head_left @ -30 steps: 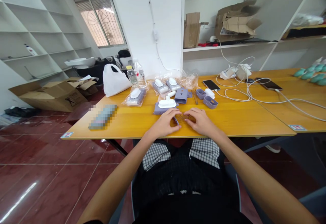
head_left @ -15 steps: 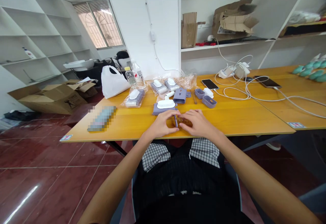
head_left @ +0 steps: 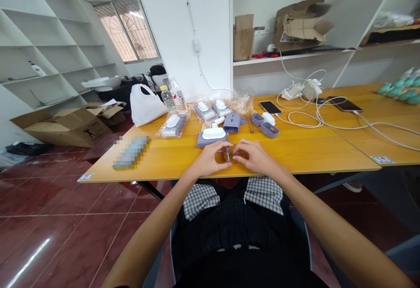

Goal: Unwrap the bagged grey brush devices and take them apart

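Note:
My left hand is closed, thumb and fingertips pinching a thin purple plastic piece held upright on edge just above the table's front. Close on its right, my right hand is curled around a see-through, brownish-looking piece; its kind cannot be made out. Just beyond the hands lies a purple case with a white bristle brush on top. Behind it are a white handle-like part and a purple sleeve-shaped housing. Two small purple cups stand to the right.
Bagged brush sets lie at the back left, near a white plastic bag and clear bottles. A phone and tangled white cables are at the right. A pixelated flat object rests on the left.
My right hand has drawn slightly right, away from the purple piece, and more of the see-through piece shows. My left hand keeps its place.

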The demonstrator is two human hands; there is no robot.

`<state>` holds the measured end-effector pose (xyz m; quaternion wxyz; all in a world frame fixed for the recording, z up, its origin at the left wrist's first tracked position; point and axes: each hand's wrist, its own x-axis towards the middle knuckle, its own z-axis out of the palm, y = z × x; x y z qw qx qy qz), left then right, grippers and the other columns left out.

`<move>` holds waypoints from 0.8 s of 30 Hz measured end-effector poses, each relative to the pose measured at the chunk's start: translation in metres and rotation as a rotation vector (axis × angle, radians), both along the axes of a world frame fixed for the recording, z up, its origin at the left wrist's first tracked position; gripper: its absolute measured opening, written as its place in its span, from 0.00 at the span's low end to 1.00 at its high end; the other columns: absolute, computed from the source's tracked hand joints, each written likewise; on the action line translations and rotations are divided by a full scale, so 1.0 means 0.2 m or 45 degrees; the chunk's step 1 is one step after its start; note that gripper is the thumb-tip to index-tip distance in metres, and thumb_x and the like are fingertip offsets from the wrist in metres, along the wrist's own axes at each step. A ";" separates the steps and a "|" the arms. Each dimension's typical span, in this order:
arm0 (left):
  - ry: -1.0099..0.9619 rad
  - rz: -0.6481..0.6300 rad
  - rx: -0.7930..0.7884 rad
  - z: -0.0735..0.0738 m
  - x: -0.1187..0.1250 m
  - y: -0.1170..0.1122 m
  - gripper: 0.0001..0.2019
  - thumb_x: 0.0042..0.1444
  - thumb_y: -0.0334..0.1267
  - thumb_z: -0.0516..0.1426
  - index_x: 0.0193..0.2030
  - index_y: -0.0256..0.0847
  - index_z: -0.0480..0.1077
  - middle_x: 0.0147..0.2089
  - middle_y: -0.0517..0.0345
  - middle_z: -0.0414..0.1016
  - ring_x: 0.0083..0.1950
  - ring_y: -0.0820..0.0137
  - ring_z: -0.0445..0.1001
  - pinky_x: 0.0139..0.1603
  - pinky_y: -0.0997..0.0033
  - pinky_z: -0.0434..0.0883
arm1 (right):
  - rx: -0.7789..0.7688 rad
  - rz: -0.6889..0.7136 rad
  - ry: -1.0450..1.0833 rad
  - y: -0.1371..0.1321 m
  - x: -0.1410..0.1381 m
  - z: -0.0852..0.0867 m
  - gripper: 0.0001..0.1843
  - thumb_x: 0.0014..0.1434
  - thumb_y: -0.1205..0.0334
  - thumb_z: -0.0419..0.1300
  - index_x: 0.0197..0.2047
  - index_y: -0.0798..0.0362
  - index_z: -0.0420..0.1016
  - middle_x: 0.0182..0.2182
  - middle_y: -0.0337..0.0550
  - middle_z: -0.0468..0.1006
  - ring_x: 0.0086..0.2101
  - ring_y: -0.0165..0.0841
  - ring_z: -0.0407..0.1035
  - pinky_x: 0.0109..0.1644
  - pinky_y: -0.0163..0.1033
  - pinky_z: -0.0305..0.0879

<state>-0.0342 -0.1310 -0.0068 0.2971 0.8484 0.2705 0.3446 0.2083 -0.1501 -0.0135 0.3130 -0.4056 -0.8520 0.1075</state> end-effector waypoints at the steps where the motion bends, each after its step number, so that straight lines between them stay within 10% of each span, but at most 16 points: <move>1: -0.016 0.005 -0.018 0.00 0.00 0.00 0.27 0.56 0.35 0.70 0.63 0.45 0.74 0.63 0.47 0.78 0.63 0.56 0.79 0.66 0.47 0.77 | 0.011 -0.011 -0.009 0.00 0.00 0.00 0.02 0.70 0.63 0.65 0.45 0.47 0.77 0.42 0.41 0.78 0.41 0.39 0.73 0.49 0.46 0.62; 15: -0.214 -0.011 -0.315 0.00 -0.01 0.01 0.26 0.58 0.41 0.70 0.60 0.41 0.70 0.55 0.44 0.81 0.54 0.59 0.83 0.61 0.51 0.78 | 0.386 -0.295 0.189 0.11 0.21 -0.06 0.09 0.62 0.72 0.59 0.33 0.49 0.74 0.36 0.44 0.72 0.36 0.40 0.70 0.43 0.46 0.66; 18: -0.112 0.006 -0.207 0.00 -0.01 0.01 0.27 0.57 0.41 0.71 0.61 0.42 0.71 0.59 0.43 0.80 0.57 0.57 0.82 0.62 0.52 0.77 | 0.321 -0.300 0.290 0.13 0.30 -0.04 0.02 0.62 0.66 0.63 0.38 0.49 0.76 0.39 0.44 0.74 0.35 0.37 0.73 0.43 0.46 0.71; 24: 0.191 0.053 0.110 0.02 -0.01 0.00 0.19 0.58 0.42 0.71 0.54 0.45 0.76 0.70 0.44 0.75 0.68 0.52 0.75 0.70 0.44 0.71 | -0.007 -0.389 0.095 0.13 0.35 -0.02 0.25 0.60 0.63 0.66 0.62 0.52 0.76 0.48 0.49 0.78 0.35 0.38 0.77 0.50 0.50 0.76</move>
